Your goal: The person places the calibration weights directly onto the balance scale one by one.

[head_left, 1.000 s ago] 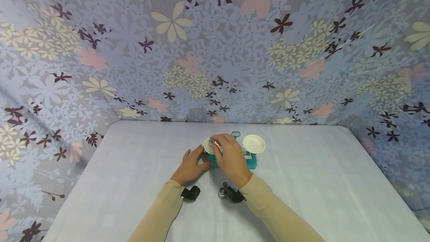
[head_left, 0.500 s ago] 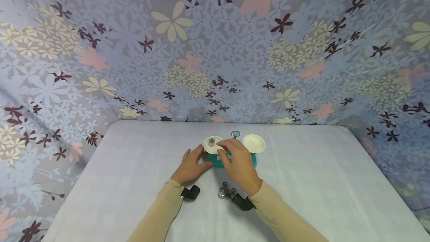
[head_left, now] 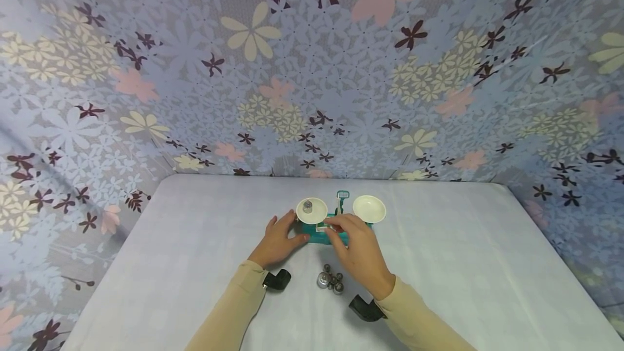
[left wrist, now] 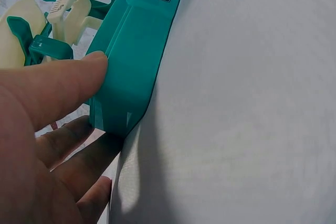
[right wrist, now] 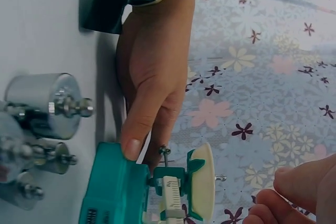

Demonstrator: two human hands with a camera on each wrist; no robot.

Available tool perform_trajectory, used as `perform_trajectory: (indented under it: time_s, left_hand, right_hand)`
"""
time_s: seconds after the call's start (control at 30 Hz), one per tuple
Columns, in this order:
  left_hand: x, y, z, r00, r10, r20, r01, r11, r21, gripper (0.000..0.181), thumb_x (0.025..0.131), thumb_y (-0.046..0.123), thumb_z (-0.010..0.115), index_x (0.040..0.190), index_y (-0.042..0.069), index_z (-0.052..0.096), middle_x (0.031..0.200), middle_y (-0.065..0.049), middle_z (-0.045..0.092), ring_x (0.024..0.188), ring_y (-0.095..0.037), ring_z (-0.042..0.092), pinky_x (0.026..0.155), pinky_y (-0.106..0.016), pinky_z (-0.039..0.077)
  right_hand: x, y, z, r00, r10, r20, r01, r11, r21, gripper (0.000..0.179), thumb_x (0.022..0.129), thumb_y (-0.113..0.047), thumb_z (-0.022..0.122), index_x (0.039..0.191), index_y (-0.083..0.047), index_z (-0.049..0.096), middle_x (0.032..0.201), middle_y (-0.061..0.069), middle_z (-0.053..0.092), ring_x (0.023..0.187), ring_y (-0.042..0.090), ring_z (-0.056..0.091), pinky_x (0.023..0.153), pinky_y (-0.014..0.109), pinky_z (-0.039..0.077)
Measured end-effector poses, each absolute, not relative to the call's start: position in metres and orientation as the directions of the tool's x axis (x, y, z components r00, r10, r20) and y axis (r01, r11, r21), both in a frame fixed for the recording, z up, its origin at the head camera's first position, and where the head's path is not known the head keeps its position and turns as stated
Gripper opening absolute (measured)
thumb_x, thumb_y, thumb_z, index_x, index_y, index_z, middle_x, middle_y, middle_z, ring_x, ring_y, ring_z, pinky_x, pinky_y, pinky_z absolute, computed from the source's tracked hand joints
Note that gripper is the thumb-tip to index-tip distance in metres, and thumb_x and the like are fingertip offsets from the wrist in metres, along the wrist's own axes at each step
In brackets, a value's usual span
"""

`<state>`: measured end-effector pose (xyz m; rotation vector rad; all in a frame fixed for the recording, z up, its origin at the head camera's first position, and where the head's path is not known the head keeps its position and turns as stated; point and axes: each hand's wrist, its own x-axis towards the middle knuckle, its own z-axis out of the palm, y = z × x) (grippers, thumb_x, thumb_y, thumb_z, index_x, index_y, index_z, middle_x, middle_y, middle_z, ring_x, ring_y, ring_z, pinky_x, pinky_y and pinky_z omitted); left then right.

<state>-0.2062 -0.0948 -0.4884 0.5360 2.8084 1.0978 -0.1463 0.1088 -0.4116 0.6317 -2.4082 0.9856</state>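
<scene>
My left hand (head_left: 275,242) grips the left end of a teal student balance scale (head_left: 312,233). In the left wrist view its thumb lies on the front of the base (left wrist: 131,61) and the fingers reach round behind. One metal weight (head_left: 307,207) with a knob stands on the scale's white left pan (head_left: 318,216); the right pan (head_left: 369,209) is bare. Over the front middle of the scale hovers my right hand (head_left: 361,251), fingers loosely bent and nothing between them. Its thumb and fingers (right wrist: 268,205) also show at the lower right of the right wrist view.
Several metal weights (head_left: 324,280) stand clustered on the white-covered table (head_left: 205,221) in front of the scale. Black wrist cameras, left (head_left: 277,280) and right (head_left: 366,308), hang low by the sleeves. A flowered cloth (head_left: 312,96) rises behind the table.
My right hand has let go of the weight on the left pan and moved right and back toward me, uncovering the pan and the clustered weights. The left hand stays put.
</scene>
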Motion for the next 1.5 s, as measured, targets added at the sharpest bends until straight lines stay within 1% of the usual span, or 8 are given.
perform_trajectory:
  time_s: [0.13,0.3,0.6,0.8,1.03,1.2,1.37,1.5]
  left_hand:
    - [-0.205,-0.095,-0.488,-0.934,0.352,0.058,0.296,0.676,0.674,0.073,0.088,0.042,0.059,0.141,-0.001,0.034,0.144,-0.018,0.035,0.135,-0.029,0.029,0.114,-0.047,0.006]
    - [-0.204,-0.095,-0.488,-0.936,0.348,0.052,0.288,0.674,0.681,0.072,0.088,0.041,0.059,0.141,-0.001,0.034,0.144,-0.018,0.035,0.135,-0.029,0.029,0.114,-0.047,0.006]
    - [-0.206,-0.094,-0.49,-0.938,0.345,0.035,0.277,0.687,0.672,0.072,0.088,0.04,0.059,0.142,-0.001,0.033,0.145,-0.017,0.035,0.136,-0.027,0.029,0.114,-0.045,0.006]
    - [-0.205,-0.094,-0.49,-0.941,0.338,0.031,0.268,0.684,0.678,0.071,0.088,0.039,0.06,0.142,0.001,0.034,0.145,-0.016,0.034,0.136,-0.027,0.029,0.114,-0.045,0.005]
    - [-0.206,-0.093,-0.492,-0.941,0.339,0.026,0.267,0.691,0.672,0.071,0.088,0.04,0.059,0.143,0.003,0.033,0.146,-0.014,0.033,0.136,-0.025,0.028,0.115,-0.044,0.005]
    - [-0.207,-0.094,-0.492,-0.939,0.342,0.033,0.274,0.688,0.672,0.071,0.088,0.04,0.059,0.143,0.003,0.032,0.146,-0.014,0.034,0.136,-0.025,0.028,0.114,-0.045,0.005]
    - [-0.207,-0.094,-0.491,-0.938,0.344,0.039,0.278,0.684,0.675,0.07,0.088,0.04,0.059,0.142,0.003,0.033,0.146,-0.014,0.034,0.136,-0.025,0.028,0.114,-0.046,0.005]
    - [-0.207,-0.095,-0.489,-0.937,0.347,0.04,0.279,0.676,0.682,0.07,0.088,0.039,0.059,0.142,0.002,0.033,0.146,-0.015,0.034,0.136,-0.026,0.028,0.114,-0.046,0.005]
  right_hand:
    - [-0.143,0.114,-0.417,-0.78,-0.244,0.576,-0.583,0.618,-0.527,0.018,0.083,-0.01,0.07,0.101,-0.01,0.067,0.098,-0.005,0.063,0.084,0.006,0.056,0.07,0.026,0.052]
    - [-0.137,0.12,-0.424,-0.776,-0.247,0.58,-0.592,0.6,-0.537,0.019,0.082,-0.009,0.07,0.101,-0.011,0.067,0.098,-0.006,0.063,0.083,0.005,0.057,0.069,0.027,0.053]
    - [-0.129,0.127,-0.429,-0.807,-0.246,0.537,-0.563,0.596,-0.573,0.018,0.084,-0.009,0.068,0.102,-0.012,0.066,0.101,-0.006,0.062,0.085,0.006,0.057,0.071,0.026,0.053]
    - [-0.124,0.13,-0.437,-0.832,-0.229,0.505,-0.528,0.607,-0.594,0.018,0.082,-0.007,0.071,0.098,-0.014,0.067,0.094,-0.009,0.062,0.082,0.002,0.057,0.07,0.026,0.054]
    - [-0.116,0.135,-0.444,-0.844,-0.24,0.48,-0.513,0.619,-0.594,0.019,0.081,-0.007,0.072,0.096,-0.016,0.068,0.094,-0.012,0.062,0.081,0.0,0.056,0.069,0.024,0.053]
    - [-0.112,0.139,-0.447,-0.865,-0.242,0.439,-0.487,0.615,-0.62,0.018,0.081,-0.006,0.071,0.095,-0.018,0.068,0.091,-0.012,0.062,0.079,-0.001,0.055,0.067,0.028,0.053]
    - [-0.109,0.143,-0.452,-0.89,-0.245,0.384,-0.45,0.6,-0.661,0.018,0.082,-0.006,0.07,0.094,-0.019,0.068,0.09,-0.013,0.064,0.078,-0.002,0.056,0.068,0.027,0.054]
    - [-0.107,0.144,-0.457,-0.907,-0.256,0.333,-0.42,0.582,-0.696,0.014,0.083,-0.008,0.069,0.094,-0.017,0.069,0.089,-0.011,0.065,0.077,-0.002,0.056,0.069,0.025,0.053]
